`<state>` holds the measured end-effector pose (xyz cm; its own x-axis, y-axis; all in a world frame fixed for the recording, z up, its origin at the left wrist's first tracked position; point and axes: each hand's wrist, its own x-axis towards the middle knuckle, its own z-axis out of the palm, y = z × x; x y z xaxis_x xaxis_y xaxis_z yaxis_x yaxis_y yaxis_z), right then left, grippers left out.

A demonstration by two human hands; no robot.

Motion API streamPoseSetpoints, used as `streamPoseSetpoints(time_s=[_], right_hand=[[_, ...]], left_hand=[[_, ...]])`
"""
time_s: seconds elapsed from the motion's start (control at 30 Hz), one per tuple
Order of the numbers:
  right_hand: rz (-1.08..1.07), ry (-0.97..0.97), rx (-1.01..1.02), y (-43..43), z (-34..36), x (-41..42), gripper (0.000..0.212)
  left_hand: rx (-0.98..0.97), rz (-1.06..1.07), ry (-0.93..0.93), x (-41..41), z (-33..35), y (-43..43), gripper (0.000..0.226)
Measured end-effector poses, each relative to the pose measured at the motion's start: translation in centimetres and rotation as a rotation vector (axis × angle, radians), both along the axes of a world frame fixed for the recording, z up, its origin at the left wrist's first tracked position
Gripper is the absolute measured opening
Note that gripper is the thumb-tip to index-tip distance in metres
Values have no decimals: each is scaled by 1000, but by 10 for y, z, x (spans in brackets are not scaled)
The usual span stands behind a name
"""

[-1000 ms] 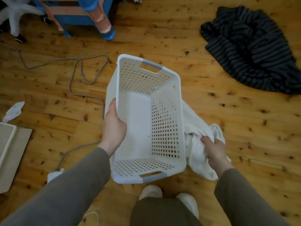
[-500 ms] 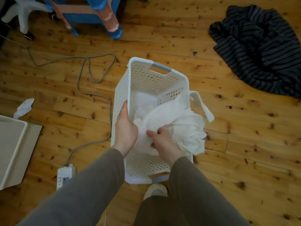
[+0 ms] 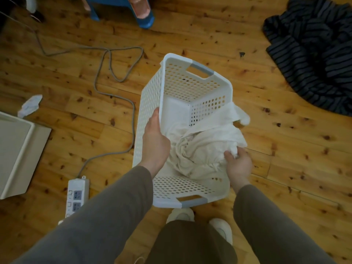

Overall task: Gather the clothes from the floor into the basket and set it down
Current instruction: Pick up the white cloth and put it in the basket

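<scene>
A white perforated laundry basket (image 3: 150, 103) with grey handles is held above the wooden floor. My left hand (image 3: 155, 141) grips its left rim. A white garment (image 3: 200, 147) lies crumpled inside, with part of it draped over the right rim. My right hand (image 3: 238, 164) pinches that garment at the basket's right side. A dark striped garment (image 3: 316, 52) lies spread on the floor at the upper right. A small white cloth (image 3: 30, 105) lies on the floor at the left.
A grey cable (image 3: 116, 77) loops across the floor to a white power strip (image 3: 77, 195) by my left arm. A white flat box (image 3: 17, 151) sits at the left edge. Blue furniture (image 3: 133, 8) stands at the top. My shoes (image 3: 181, 215) are below the basket.
My right hand lifted the white garment from the floor beside the basket and dropped it in, then moved to the right rim. The view shifted, so the basket sits further right.
</scene>
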<state>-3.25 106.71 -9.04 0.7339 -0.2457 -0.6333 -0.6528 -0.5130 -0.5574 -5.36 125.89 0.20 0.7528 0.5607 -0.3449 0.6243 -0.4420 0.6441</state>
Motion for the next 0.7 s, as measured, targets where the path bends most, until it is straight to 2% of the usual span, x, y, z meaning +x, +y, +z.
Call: streamPoseSetpoints(time_s=[0.13, 0.2, 0.33, 0.43, 0.47, 0.5, 0.57, 0.63, 0.7], right_hand=[[-83, -197, 150, 21, 26, -13, 36], [-12, -187, 273, 33, 40, -17, 35], [279, -9, 413, 40, 71, -7, 32], [520, 244, 419, 28, 90, 10, 38], [555, 270, 385, 24, 97, 18, 40], [541, 214, 321, 20, 102, 26, 40], [430, -48, 58, 12, 113, 49, 36], [367, -209, -184, 2, 120, 71, 44], [376, -121, -238, -6, 125, 86, 62]], left_hand=[[-56, 46, -12, -1, 7, -1, 69], [-81, 53, -4, -2, 13, -3, 67], [-116, 79, 3, 1, 33, -13, 64], [-113, 56, -2, 3, 53, -20, 63], [-109, 43, 5, 4, 60, -21, 63], [-110, 29, 12, 5, 66, -22, 62], [-111, 5, 18, 6, 79, -24, 62], [-105, -22, 14, 8, 91, -24, 62], [-104, -53, 6, 10, 102, -23, 63]])
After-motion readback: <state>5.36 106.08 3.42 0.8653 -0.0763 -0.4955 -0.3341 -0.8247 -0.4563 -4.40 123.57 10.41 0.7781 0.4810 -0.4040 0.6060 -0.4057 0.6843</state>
